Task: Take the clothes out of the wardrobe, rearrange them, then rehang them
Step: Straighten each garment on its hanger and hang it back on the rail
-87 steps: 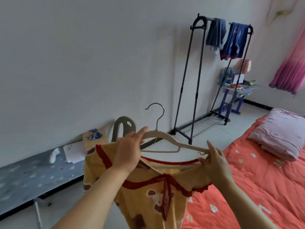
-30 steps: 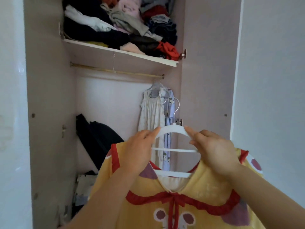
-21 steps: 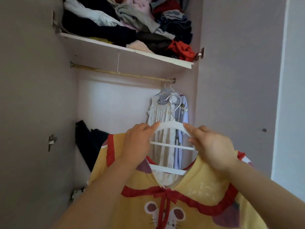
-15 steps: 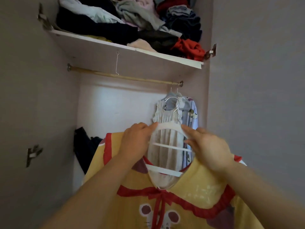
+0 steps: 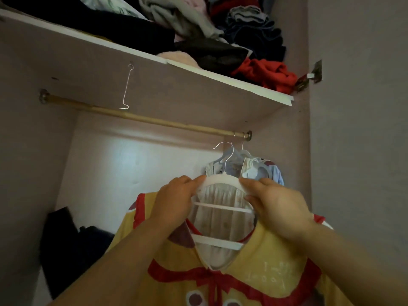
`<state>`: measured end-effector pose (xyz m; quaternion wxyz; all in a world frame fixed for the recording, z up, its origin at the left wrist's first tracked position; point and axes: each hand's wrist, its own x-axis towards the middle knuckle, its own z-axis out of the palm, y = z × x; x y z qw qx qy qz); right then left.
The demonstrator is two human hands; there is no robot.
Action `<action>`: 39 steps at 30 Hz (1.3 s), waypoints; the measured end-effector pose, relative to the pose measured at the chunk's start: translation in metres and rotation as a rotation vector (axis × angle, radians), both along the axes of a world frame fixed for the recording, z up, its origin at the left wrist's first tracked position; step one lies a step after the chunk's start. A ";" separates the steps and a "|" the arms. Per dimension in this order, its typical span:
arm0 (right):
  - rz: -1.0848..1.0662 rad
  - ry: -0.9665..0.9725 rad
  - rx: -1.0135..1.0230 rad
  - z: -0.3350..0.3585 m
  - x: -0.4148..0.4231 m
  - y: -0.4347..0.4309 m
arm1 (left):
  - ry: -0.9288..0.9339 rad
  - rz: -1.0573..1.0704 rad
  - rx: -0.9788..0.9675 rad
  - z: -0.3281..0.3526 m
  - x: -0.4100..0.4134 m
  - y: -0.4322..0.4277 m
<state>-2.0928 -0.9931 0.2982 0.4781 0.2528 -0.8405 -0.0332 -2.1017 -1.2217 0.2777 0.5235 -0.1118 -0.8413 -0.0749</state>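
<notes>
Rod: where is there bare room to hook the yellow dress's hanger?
The rod is bare from the wire hook to the hung garments at its right end. A shorter gap lies between the left bracket and the hook. The right end is crowded.

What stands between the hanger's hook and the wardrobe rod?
Nothing visible. The hanger's hook is just below the rod, left of two hung garments; the stretch of rod above it is bare.
</notes>
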 end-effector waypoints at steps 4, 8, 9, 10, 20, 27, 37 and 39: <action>-0.067 0.033 -0.008 0.024 -0.059 -0.025 | -0.001 -0.062 0.064 0.019 -0.079 -0.021; -0.141 0.109 0.050 0.056 -0.127 -0.055 | 0.020 -0.111 0.102 0.045 -0.168 -0.043; -0.163 0.119 0.056 0.064 -0.141 -0.060 | 0.019 -0.123 0.117 0.051 -0.188 -0.048; -0.183 0.124 0.062 0.072 -0.155 -0.065 | 0.018 -0.142 0.137 0.057 -0.206 -0.051; -0.369 0.240 -0.050 0.140 -0.245 -0.089 | 0.010 -0.348 0.237 0.080 -0.311 -0.053; -0.342 0.125 -0.077 0.105 -0.286 -0.115 | -0.018 -0.372 0.194 0.058 -0.320 -0.056; -0.399 0.099 -0.049 0.067 -0.265 -0.116 | -0.119 -0.249 0.078 0.020 -0.281 -0.045; -0.404 0.061 -0.013 0.049 -0.251 -0.112 | -0.180 -0.179 0.043 0.009 -0.265 -0.042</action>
